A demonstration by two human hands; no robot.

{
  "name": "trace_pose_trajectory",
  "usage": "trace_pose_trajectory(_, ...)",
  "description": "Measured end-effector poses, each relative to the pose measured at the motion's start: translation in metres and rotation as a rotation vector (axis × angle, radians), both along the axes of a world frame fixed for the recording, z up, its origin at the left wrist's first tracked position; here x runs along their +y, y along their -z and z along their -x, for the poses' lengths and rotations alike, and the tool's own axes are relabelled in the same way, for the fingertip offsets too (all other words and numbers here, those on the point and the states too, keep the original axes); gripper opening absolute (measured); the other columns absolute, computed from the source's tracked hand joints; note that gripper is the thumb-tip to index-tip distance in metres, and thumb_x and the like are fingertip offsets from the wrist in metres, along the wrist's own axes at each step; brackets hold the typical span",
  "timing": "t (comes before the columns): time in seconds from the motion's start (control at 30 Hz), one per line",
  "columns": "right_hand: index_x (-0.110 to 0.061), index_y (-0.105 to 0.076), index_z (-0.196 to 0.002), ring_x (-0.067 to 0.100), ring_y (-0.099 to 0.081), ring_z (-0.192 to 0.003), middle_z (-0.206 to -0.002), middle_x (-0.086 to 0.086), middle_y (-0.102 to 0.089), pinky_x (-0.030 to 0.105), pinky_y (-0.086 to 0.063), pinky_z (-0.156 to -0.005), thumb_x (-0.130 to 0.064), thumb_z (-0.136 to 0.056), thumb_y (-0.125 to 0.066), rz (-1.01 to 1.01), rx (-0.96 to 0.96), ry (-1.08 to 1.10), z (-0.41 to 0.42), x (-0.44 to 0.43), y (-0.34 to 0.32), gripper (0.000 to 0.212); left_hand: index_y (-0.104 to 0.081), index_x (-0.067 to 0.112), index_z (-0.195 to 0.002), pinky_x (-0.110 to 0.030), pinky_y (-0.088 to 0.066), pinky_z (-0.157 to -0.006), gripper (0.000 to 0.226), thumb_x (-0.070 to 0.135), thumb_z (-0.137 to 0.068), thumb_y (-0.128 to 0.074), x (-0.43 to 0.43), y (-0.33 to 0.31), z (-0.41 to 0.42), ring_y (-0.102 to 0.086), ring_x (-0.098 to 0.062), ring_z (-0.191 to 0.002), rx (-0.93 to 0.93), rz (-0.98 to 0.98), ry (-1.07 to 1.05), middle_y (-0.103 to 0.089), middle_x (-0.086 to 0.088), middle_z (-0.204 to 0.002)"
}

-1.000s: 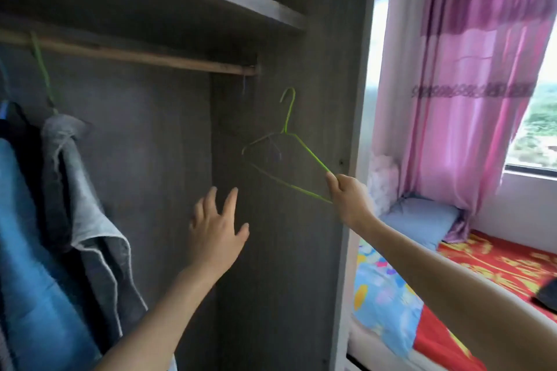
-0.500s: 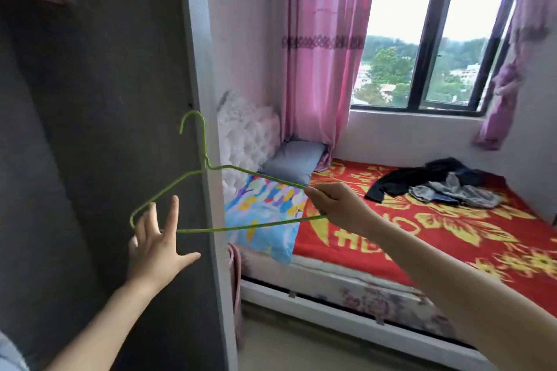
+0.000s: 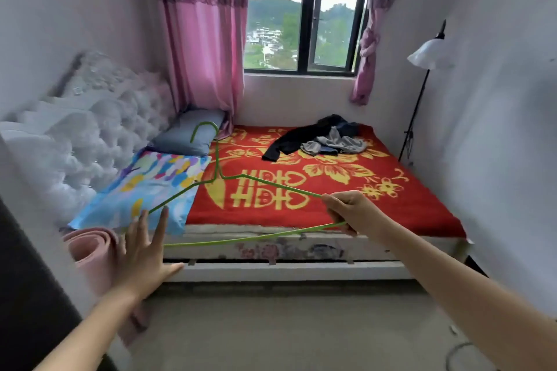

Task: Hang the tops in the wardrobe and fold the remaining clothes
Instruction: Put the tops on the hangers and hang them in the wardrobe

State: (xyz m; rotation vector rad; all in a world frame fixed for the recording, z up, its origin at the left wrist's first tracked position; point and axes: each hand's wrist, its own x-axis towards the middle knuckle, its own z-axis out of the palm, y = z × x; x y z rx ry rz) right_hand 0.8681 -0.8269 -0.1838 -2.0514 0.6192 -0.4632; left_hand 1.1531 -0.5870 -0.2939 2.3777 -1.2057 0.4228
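My right hand (image 3: 351, 212) grips the right corner of a thin green wire hanger (image 3: 217, 172), held out over the near edge of the bed, hook pointing up. My left hand (image 3: 144, 253) is spread flat with straight fingers beside the hanger's left end, holding nothing. A pile of clothes (image 3: 319, 138), black and grey pieces, lies crumpled at the far side of the red and yellow bedspread (image 3: 407, 190) under the window. The wardrobe's dark edge (image 3: 27, 280) shows only at the lower left.
A grey pillow (image 3: 187, 135) and a colourful pillow (image 3: 144, 190) lie by the white tufted headboard (image 3: 90, 129). A rolled pink mat (image 3: 90, 247) stands by the bed's near left corner. A floor lamp (image 3: 428, 60) stands at the right wall. Pink curtains frame the window.
My view has swung right, from the wardrobe's inside to the bed. My right hand carried the green hanger out of the wardrobe and lower; my left hand followed, still spread.
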Motion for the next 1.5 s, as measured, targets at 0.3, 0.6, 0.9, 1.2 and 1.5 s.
trace_pose_trajectory(0.3,-0.011,-0.047,-0.059,0.003,-0.037,-0.035,-0.044,-0.011,-0.043,0.015,-0.033,-0.034,-0.024,-0.096,-0.044,-0.063,0.076,0.178,0.157,-0.047,0.029,0.040,-0.042,0.013,-0.121,-0.057,-0.050,-0.053,0.118,0.025,-0.017,-0.098,-0.115,0.015,0.068,-0.050,-0.039,-0.076,-0.057,-0.025,0.392,-0.034,-0.012,-0.098)
trace_pose_trajectory(0.6,-0.010,-0.067,-0.091,0.007,-0.062,-0.077,-0.084,0.002,-0.067,0.025,-0.049,-0.080,-0.034,-0.092,-0.055,-0.084,0.483,0.289,0.251,-0.039,0.039,0.027,-0.043,0.004,-0.115,-0.058,-0.049,-0.058,0.111,0.014,-0.019,-0.097,-0.232,0.029,0.158,-0.058,-0.044,-0.079,-0.076,0.014,0.821,-0.058,-0.028,-0.098)
trace_pose_trajectory(0.9,-0.012,-0.057,-0.102,0.009,-0.056,-0.051,-0.071,0.003,-0.061,0.015,-0.040,-0.046,-0.028,-0.097,-0.047,-0.287,0.272,0.627,0.251,-0.010,0.011,0.019,-0.045,0.009,-0.116,-0.042,-0.036,-0.080,0.083,0.040,-0.042,-0.063,-0.335,0.027,0.267,-0.042,-0.028,-0.099,-0.154,0.196,1.307,-0.043,-0.006,-0.113)
trace_pose_trajectory(1.2,-0.014,-0.063,-0.077,0.005,-0.028,-0.032,-0.043,-0.003,-0.039,0.014,-0.021,-0.035,-0.031,-0.098,-0.045,-0.311,0.205,1.064,0.285,0.038,-0.015,0.032,-0.038,0.010,-0.130,-0.050,-0.028,-0.096,0.084,0.046,-0.059,-0.064,-0.354,0.024,0.363,-0.039,-0.036,-0.113,-0.048,0.321,1.521,-0.044,-0.015,-0.122)
trace_pose_trajectory(1.5,-0.006,-0.052,-0.075,0.005,-0.020,-0.026,-0.037,-0.003,-0.032,0.011,-0.013,-0.031,-0.028,-0.100,-0.038,-0.164,-0.415,1.784,0.388,0.159,-0.053,0.036,-0.034,0.010,-0.135,-0.059,-0.044,-0.086,0.078,0.058,-0.074,-0.042,-0.273,0.007,0.504,-0.031,-0.036,-0.123,0.125,-0.035,1.713,-0.051,-0.026,-0.129)
